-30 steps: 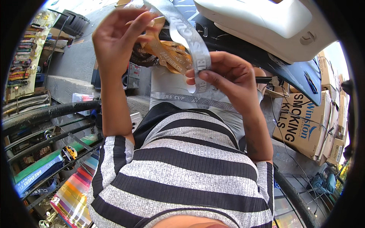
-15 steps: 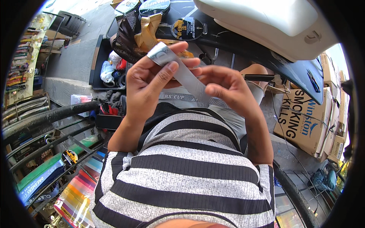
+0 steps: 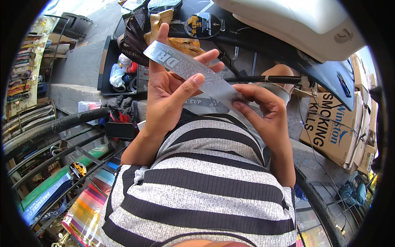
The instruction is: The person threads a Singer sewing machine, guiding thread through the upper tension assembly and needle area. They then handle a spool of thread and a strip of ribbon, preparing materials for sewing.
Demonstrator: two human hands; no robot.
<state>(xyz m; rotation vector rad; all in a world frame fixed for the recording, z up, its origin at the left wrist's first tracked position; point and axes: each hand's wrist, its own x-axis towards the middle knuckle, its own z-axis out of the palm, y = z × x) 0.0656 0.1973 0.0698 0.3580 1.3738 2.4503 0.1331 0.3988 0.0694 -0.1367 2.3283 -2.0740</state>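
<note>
A silver-grey printed ribbon (image 3: pixel 192 68) stretches slantwise between my hands, its patterned face turned up. My left hand (image 3: pixel 166 96) supports the upper end, thumb laid over the ribbon and fingers stretched out behind it. At the lower end my right hand (image 3: pixel 267 109) pinches the ribbon between thumb and curled fingers. More grey printed ribbon hangs below, across my lap. Beyond my left hand lie a gold ribbon (image 3: pixel 157 32) and a dark brown ribbon (image 3: pixel 135 41). A round black medal (image 3: pixel 201 25) rests on the dark table.
The dark tabletop (image 3: pixel 234 35) carries a white curved shell (image 3: pixel 300 24) at right. A black tray (image 3: pixel 108 74) with small bags stands at left. Cardboard boxes (image 3: pixel 329 136) are stacked on the right. Black metal bars (image 3: pixel 57 127) run along my left, over colourful packs.
The ribbon has turned from its plain side to its printed side. My left fingers have spread and risen behind it. My right hand has shifted slightly right and down, into a tighter pinch.
</note>
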